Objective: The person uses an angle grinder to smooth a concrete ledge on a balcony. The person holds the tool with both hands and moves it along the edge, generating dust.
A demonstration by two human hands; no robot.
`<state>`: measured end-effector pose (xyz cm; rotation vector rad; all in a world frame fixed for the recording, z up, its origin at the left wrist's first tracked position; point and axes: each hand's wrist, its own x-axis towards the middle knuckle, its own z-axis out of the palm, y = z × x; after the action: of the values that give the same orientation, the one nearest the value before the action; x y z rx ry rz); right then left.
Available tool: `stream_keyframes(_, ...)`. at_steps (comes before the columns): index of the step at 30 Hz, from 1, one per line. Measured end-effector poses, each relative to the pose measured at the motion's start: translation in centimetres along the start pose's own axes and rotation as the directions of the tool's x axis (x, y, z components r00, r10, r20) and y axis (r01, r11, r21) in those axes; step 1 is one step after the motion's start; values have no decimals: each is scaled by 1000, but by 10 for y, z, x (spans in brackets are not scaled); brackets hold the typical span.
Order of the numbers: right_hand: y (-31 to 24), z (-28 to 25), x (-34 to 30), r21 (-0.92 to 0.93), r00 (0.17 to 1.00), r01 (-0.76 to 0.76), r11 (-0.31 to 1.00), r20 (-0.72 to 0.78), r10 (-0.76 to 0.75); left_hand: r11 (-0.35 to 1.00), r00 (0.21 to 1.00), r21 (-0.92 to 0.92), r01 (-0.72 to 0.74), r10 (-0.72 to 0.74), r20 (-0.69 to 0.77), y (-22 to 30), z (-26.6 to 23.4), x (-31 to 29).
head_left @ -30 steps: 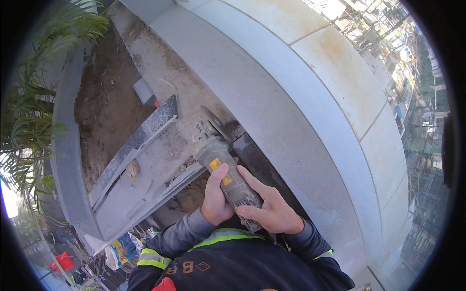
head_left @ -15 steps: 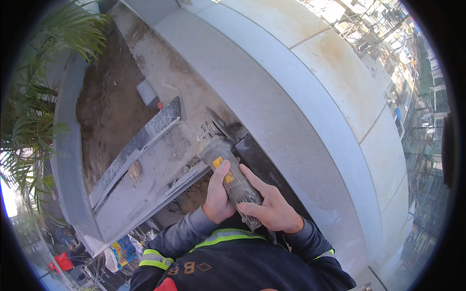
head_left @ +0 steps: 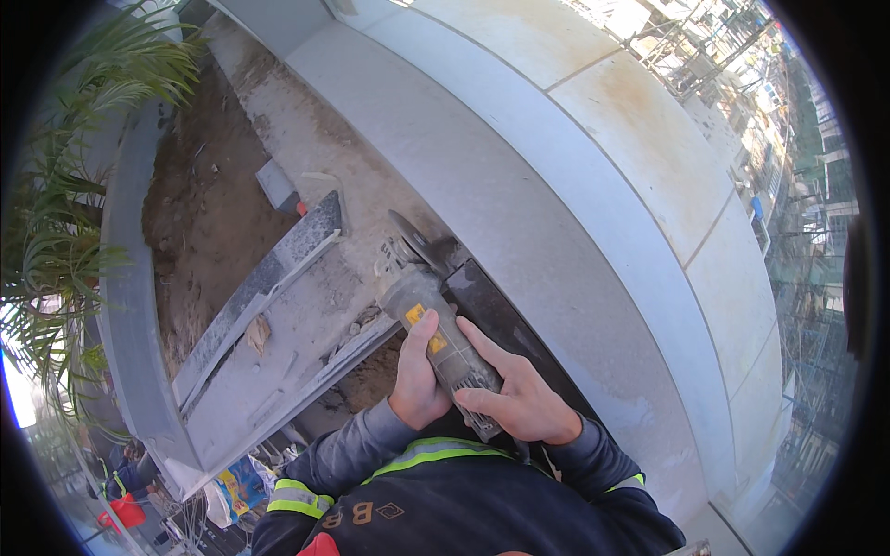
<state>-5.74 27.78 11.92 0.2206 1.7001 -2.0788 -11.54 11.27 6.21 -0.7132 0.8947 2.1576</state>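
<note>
Both of my hands grip a dusty grey angle grinder (head_left: 451, 350) with yellow labels, held across the middle of the view. My left hand (head_left: 419, 375) wraps the left side of its body, thumb lying along the top. Around the rear part, my right hand (head_left: 524, 394) is closed from the right. The grinder's thin cutting disc (head_left: 408, 228) stands on edge at the far end, beside the foot of the pale stone wall. I cannot tell whether it spins or touches the surface. A dark slab (head_left: 491, 301) lies just right of the grinder.
Left of the grinder, a dusty stone strip (head_left: 269, 269) leans over a pale ledge (head_left: 306, 320). Beyond are bare soil (head_left: 199, 222), a grey block (head_left: 275, 185) and palm leaves (head_left: 56, 241). A curved pale wall (head_left: 556, 232) runs along the right. Someone in dark clothing (head_left: 139, 471) is at lower left.
My hands and the grinder keep nearly the same place and pose. The surroundings have shifted slightly in view, and more of the person at lower left shows.
</note>
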Motion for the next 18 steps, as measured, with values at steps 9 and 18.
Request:
stream_keyframes(9, -1, -2, -5, -13, 1000, 6, 1000, 16, -6, 999, 999, -30, 30, -29, 43, -2, 3, -7)
stream_keyframes(18, -3, -5, -7, -57, 999, 33, 998, 24, -31, 1000, 1000, -17, 17, -17, -10, -4, 9, -9)
